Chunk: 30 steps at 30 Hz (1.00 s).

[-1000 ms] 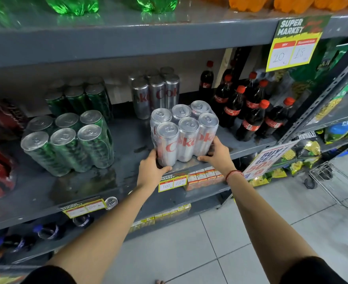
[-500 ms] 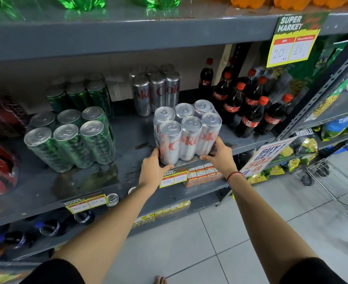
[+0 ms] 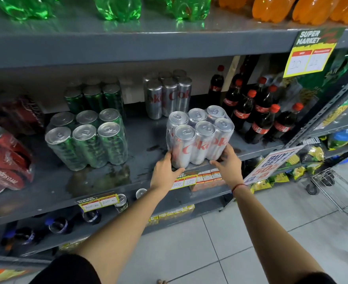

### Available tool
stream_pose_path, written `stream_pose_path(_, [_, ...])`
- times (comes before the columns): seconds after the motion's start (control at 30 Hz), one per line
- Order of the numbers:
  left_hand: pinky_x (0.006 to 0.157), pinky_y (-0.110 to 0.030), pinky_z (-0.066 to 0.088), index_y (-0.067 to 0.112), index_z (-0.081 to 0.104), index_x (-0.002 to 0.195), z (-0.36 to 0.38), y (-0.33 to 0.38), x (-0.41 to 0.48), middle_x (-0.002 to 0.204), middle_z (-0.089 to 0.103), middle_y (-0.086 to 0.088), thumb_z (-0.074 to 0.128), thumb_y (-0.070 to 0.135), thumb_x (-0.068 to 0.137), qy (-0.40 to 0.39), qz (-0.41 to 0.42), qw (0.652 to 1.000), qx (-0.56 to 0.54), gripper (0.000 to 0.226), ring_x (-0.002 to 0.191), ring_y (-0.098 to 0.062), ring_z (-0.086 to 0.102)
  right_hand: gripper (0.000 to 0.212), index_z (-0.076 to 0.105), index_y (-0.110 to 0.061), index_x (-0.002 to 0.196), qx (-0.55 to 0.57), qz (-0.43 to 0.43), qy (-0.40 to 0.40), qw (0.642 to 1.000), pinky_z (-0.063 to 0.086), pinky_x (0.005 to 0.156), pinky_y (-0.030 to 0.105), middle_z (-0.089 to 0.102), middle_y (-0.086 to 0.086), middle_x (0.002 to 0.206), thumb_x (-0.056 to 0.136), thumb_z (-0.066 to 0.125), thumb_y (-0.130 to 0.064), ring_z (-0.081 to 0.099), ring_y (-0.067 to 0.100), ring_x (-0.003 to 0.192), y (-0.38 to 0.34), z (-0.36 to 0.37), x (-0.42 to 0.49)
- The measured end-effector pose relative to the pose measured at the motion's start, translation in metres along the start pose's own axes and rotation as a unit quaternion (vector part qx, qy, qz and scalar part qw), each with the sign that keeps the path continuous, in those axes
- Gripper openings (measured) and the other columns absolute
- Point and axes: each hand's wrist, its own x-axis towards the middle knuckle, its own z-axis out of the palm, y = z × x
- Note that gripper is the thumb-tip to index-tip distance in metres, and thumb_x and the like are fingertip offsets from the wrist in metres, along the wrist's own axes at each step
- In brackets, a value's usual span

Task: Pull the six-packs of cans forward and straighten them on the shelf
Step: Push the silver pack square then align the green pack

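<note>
A shrink-wrapped silver six-pack (image 3: 199, 138) of cola cans stands at the front edge of the grey middle shelf (image 3: 99, 181). My left hand (image 3: 165, 171) grips its lower left corner and my right hand (image 3: 228, 165) holds its lower right side. A second silver six-pack (image 3: 168, 96) stands far back by the wall. A green six-pack (image 3: 87, 140) sits forward at the left, with another green six-pack (image 3: 94, 96) behind it. Red six-packs (image 3: 2, 158) lie at the far left edge.
Dark cola bottles (image 3: 257, 113) with red caps crowd the shelf right of the silver pack. Yellow price tags (image 3: 98, 202) hang on the shelf lip. Green and orange bottles fill the upper shelf (image 3: 148, 44). A wire cart (image 3: 337, 183) stands on the tiled floor at right.
The silver pack has stayed at the front edge with both hands on it. The view has shifted slightly up and left; my hands have adjusted little.
</note>
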Motion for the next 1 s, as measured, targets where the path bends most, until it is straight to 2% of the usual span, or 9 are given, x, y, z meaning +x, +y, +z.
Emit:
stream_pose_path(0.1, [0.099,-0.036,0.046,0.013,0.042,0.138,-0.014,-0.008,-0.008,0.13,0.059,-0.01,0.077,0.027,0.074,0.022,0.013,0.998,-0.052,0.074,0.119,-0.024,0.055,0.05,0.055,-0.005,0.12,-0.039,0.028,0.133,0.99,0.043,0.092,0.032,0.055,0.015,0.112,0.075,0.077,-0.009,0.053,0.026,0.103,-0.002,0.025,-0.034])
stream_pose_path(0.2, [0.092,-0.03,0.049,0.012,0.053,0.128,-0.045,-0.033,-0.02,0.126,0.063,-0.008,0.071,0.021,0.08,0.117,0.001,0.988,-0.097,0.052,0.113,-0.02,0.059,0.025,0.061,-0.001,0.098,-0.022,0.015,0.196,0.98,0.039,0.084,0.031,0.056,0.02,0.099,0.081,0.073,-0.014,0.054,0.036,0.094,-0.016,0.064,-0.07])
stream_pose_path(0.37, [0.078,-0.031,0.054,0.01,0.063,0.101,-0.12,-0.092,-0.045,0.099,0.068,-0.007,0.067,0.013,0.083,0.305,-0.048,0.946,-0.099,0.019,0.09,-0.025,0.066,0.01,0.059,-0.009,0.085,0.013,-0.116,0.086,0.989,0.047,0.074,0.045,0.053,0.002,0.084,0.087,0.066,-0.017,0.052,0.024,0.081,-0.077,0.136,-0.099])
stream_pose_path(0.43, [0.077,-0.038,0.051,0.004,0.059,0.098,-0.146,-0.113,-0.052,0.097,0.063,-0.015,0.071,0.011,0.079,0.381,-0.074,0.919,-0.068,0.023,0.082,-0.029,0.063,0.017,0.059,-0.009,0.094,0.014,-0.144,0.003,0.989,0.047,0.078,0.043,0.049,-0.002,0.089,0.087,0.067,-0.023,0.052,0.023,0.085,-0.103,0.163,-0.098])
stream_pose_path(0.5, [0.081,-0.034,0.047,-0.001,0.053,0.108,-0.167,-0.13,-0.054,0.108,0.055,-0.021,0.076,0.012,0.074,0.416,-0.114,0.901,-0.055,0.043,0.083,-0.024,0.057,0.044,0.055,-0.008,0.117,0.028,-0.108,-0.099,0.989,0.045,0.092,0.039,0.051,0.003,0.106,0.081,0.073,-0.026,0.053,0.026,0.105,-0.13,0.187,-0.089])
stream_pose_path(0.6, [0.089,-0.019,0.039,0.003,0.046,0.128,-0.19,-0.149,-0.043,0.125,0.052,-0.011,0.08,0.015,0.07,0.319,-0.152,0.931,-0.094,0.069,0.102,-0.018,0.054,0.083,0.039,-0.005,0.137,0.068,-0.022,-0.172,0.983,0.037,0.109,0.044,0.048,0.017,0.133,0.068,0.084,-0.019,0.045,0.031,0.128,-0.158,0.215,-0.063])
stream_pose_path(0.7, [0.099,-0.037,0.046,0.014,0.046,0.13,-0.199,-0.159,-0.029,0.125,0.062,-0.006,0.082,0.016,0.067,0.161,-0.161,0.966,-0.12,0.072,0.113,-0.024,0.059,0.083,0.039,-0.006,0.135,0.046,0.014,-0.194,0.98,0.04,0.107,0.041,0.054,0.016,0.135,0.067,0.085,-0.015,0.048,0.029,0.128,-0.162,0.228,-0.042])
stream_pose_path(0.83, [0.1,-0.042,0.047,0.018,0.039,0.134,-0.197,-0.163,-0.025,0.125,0.063,-0.008,0.082,0.013,0.066,0.156,-0.175,0.963,-0.135,0.081,0.113,-0.024,0.061,0.067,0.048,-0.008,0.124,0.041,0.021,-0.187,0.981,0.042,0.092,0.025,0.062,0.011,0.125,0.068,0.085,-0.016,0.057,0.02,0.113,-0.154,0.228,-0.039])
stream_pose_path(1.0, [0.097,-0.036,0.049,0.013,0.04,0.136,-0.191,-0.163,-0.04,0.125,0.063,-0.008,0.081,0.01,0.067,0.158,-0.14,0.97,-0.121,0.081,0.109,-0.02,0.062,0.066,0.051,-0.008,0.121,0.045,0.016,-0.178,0.983,0.047,0.094,0.03,0.065,0.01,0.121,0.066,0.085,-0.016,0.06,0.022,0.112,-0.147,0.218,-0.046])
